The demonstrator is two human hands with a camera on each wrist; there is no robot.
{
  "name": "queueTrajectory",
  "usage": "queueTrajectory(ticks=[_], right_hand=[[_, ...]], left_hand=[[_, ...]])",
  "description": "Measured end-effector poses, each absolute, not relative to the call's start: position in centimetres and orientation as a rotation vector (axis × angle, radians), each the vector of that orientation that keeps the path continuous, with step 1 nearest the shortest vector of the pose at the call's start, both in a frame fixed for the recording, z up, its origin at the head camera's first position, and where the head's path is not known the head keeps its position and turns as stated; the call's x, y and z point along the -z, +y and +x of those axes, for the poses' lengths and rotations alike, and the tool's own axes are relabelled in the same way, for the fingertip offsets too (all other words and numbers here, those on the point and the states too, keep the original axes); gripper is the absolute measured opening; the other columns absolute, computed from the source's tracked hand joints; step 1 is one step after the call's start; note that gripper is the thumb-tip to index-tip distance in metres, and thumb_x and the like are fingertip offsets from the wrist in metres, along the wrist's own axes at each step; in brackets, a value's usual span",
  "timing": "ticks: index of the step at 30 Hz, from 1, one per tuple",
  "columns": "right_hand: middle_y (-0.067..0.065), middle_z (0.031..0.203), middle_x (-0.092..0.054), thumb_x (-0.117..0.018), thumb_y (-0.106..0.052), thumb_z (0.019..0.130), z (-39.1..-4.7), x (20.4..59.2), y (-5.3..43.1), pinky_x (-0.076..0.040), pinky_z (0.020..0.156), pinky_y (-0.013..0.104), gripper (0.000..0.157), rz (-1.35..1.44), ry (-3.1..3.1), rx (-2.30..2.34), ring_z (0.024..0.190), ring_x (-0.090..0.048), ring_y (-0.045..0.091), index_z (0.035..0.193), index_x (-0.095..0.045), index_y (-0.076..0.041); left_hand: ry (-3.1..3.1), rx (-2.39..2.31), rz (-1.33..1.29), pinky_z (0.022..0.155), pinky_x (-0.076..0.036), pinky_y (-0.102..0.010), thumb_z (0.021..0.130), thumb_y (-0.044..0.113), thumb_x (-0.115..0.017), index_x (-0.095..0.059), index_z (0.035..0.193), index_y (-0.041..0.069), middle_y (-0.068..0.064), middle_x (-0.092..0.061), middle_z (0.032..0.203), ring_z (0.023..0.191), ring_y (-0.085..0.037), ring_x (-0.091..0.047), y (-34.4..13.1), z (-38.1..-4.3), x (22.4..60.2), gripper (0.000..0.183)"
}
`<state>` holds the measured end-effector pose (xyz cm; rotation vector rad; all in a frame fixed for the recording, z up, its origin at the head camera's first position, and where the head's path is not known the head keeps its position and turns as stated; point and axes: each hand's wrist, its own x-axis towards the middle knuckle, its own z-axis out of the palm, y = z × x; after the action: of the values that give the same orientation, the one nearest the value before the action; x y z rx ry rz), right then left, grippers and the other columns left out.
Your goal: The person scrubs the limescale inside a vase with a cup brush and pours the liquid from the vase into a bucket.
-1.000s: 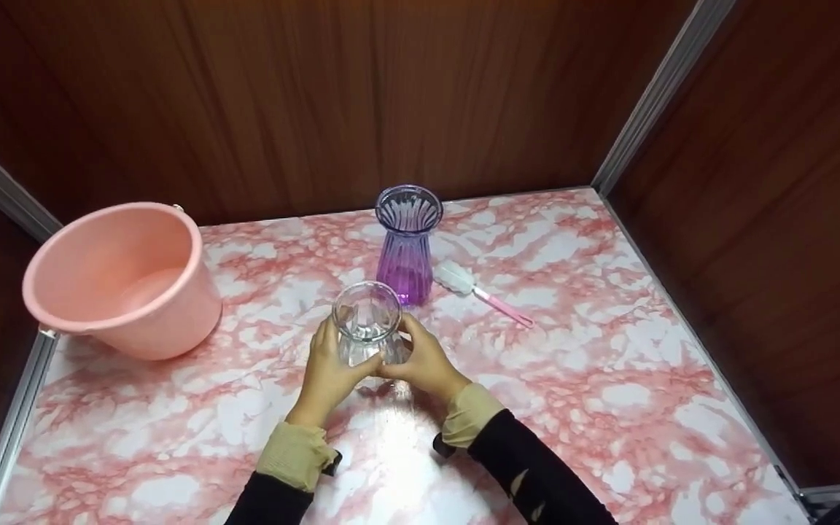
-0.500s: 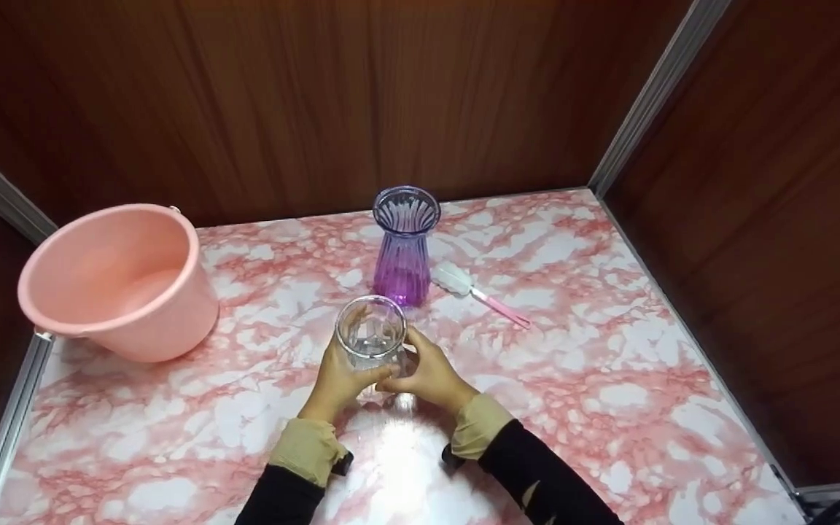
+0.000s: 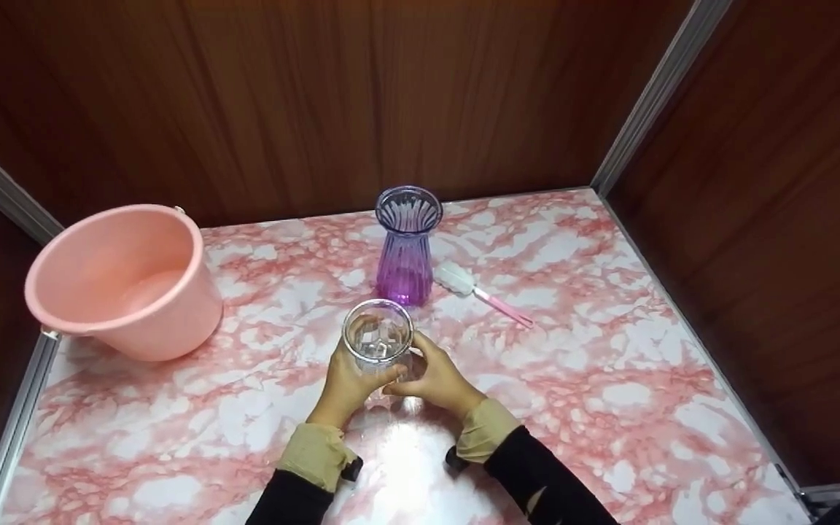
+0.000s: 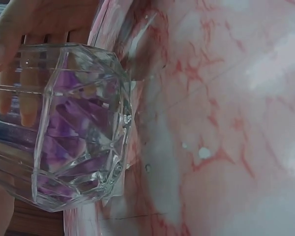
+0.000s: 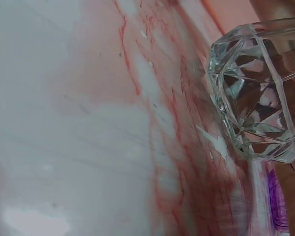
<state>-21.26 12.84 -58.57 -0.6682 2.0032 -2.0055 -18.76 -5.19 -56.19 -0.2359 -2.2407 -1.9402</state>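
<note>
Both hands grip a clear glass vase with a round rim (image 3: 378, 300), seen from above in the head view. My left hand (image 3: 349, 385) wraps its left side and my right hand (image 3: 443, 378) its right side, thumbs meeting in front. In the left wrist view the faceted base of the glass vase (image 4: 83, 132) is close over the marbled surface, with fingers visible through its wall. The right wrist view shows the same thick, cut base of the glass vase (image 5: 255, 93). Just behind it stands a ribbed purple vase (image 3: 405, 255), upright.
A cleaning brush (image 3: 500, 305) with a pink handle and white head lies right of the purple vase. At the left stands a pink bucket (image 3: 197, 310). Brown wood-grain panels (image 3: 303, 109) enclose the back and sides of the red-and-white marbled table (image 3: 580, 408). Water drops (image 4: 204, 152) dot the surface.
Both hands have brought the clear glass vase toward the person and slightly to the right, its mouth now turned more up to the head camera. The purple vase, brush and bucket stay put.
</note>
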Motion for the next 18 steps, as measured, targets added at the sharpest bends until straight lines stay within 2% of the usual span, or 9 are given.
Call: queueTrajectory(ticks=[13, 16, 18], right_hand=[[0.024, 0.148, -0.044, -0.080, 0.017, 0.073, -21.8, 58.4, 12.8, -0.054, 0.100, 0.045, 0.093, -0.811, 1.900, 1.989, 0.130, -0.054, 0.039, 0.152, -0.033, 0.003], [0.020, 0.151, -0.042, -0.082, 0.012, 0.074, -22.0, 58.0, 13.5, -0.051, 0.104, 0.046, 0.093, -0.817, 1.980, 1.930, 0.134, -0.050, 0.037, 0.153, -0.035, -0.001], [0.016, 0.152, -0.043, -0.085, 0.001, 0.076, -22.2, 57.6, 14.2, -0.044, 0.111, 0.048, 0.090, -0.804, 2.129, 1.831, 0.137, -0.047, 0.034, 0.154, -0.038, -0.006]], left_hand=[[-2.207, 1.985, -0.288, 0.115, -0.038, -0.048, 0.068, 0.012, -0.094, -0.040, 0.147, 0.001, -0.018, -0.053, 0.143, 0.132, -0.035, -0.050, -5.4, -19.2, 56.5, 0.097], [-2.193, 2.026, -0.303, 0.115, -0.038, -0.047, 0.068, 0.011, -0.094, -0.040, 0.147, 0.003, -0.018, -0.051, 0.144, 0.133, -0.034, -0.050, -5.3, -19.3, 56.6, 0.096], [-2.191, 2.039, -0.304, 0.115, -0.039, -0.047, 0.068, 0.012, -0.094, -0.040, 0.147, 0.005, -0.017, -0.051, 0.145, 0.133, -0.034, -0.050, -5.2, -19.4, 56.6, 0.095]])
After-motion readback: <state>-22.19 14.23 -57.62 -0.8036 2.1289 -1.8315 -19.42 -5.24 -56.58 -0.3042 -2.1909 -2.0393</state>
